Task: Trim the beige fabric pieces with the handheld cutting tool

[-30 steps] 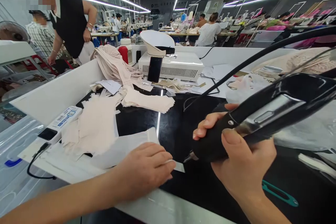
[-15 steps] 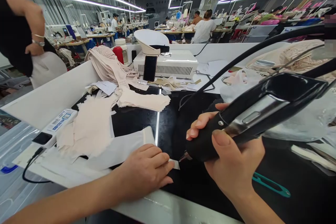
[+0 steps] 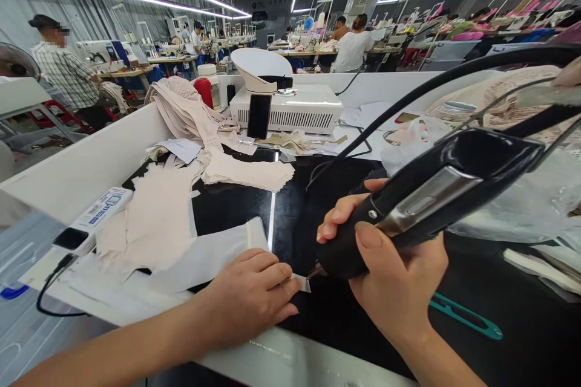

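My right hand (image 3: 394,278) is wrapped round a thick black corded hand tool (image 3: 431,193) with a silver side panel, thumb on top. Its narrow metal tip (image 3: 318,269) points down and left, close to the end of a small pale strip (image 3: 303,283). Whether tip and strip touch, I cannot tell. My left hand (image 3: 256,293) is closed over the strip, pressing it to the black work surface (image 3: 290,211); most of the strip is hidden under the fingers. Just behind that hand lies a whitish fabric piece (image 3: 218,254).
Cream fabric pieces (image 3: 149,217) are piled at left beside a white boxed device (image 3: 93,224). A phone (image 3: 259,116) leans against a vented white machine (image 3: 290,110). A teal tool (image 3: 467,314) lies right of my right hand, near plastic bags (image 3: 512,205). Another person's hand (image 3: 569,72) shows at the right edge.
The tool and my right hand have shifted slightly left, bringing the tip nearer the strip. My left hand stays put. A person standing at the left has gone from view.
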A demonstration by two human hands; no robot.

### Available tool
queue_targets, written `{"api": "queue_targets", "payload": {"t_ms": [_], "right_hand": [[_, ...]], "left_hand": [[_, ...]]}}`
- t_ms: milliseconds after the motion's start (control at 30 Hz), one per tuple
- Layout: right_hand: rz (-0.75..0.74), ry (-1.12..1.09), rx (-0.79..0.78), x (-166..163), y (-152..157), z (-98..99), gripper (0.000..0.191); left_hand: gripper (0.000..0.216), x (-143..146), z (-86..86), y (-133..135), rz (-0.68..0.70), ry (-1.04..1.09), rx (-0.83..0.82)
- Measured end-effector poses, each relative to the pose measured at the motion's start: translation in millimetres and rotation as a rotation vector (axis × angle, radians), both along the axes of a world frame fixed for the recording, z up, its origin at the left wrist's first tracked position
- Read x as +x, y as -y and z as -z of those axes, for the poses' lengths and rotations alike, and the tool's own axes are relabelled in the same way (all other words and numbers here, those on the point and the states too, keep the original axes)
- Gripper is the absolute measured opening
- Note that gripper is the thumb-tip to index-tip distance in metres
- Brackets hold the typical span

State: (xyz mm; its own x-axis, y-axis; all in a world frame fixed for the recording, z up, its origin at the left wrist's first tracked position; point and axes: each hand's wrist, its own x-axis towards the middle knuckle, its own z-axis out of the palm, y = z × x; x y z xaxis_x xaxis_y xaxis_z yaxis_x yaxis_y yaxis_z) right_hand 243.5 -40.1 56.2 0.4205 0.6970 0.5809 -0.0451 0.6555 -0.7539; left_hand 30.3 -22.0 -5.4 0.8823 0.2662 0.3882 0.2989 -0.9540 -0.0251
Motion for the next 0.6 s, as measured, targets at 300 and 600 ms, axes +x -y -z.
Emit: {"api": "queue_targets", "payload": {"t_ms": [300, 600], "right_hand": [[-0.071, -0.043, -0.030, 4, 12, -9.4, 0.045], [-0.046, -0.051, -0.013, -2, 12, -5.7, 0.044]], "left_hand": [[0.033, -1, 0.8, 1, -0.012, 0.056, -0.007], [0.028, -4, -4.4, -1, 0.024, 0.112, -0.035]]}}
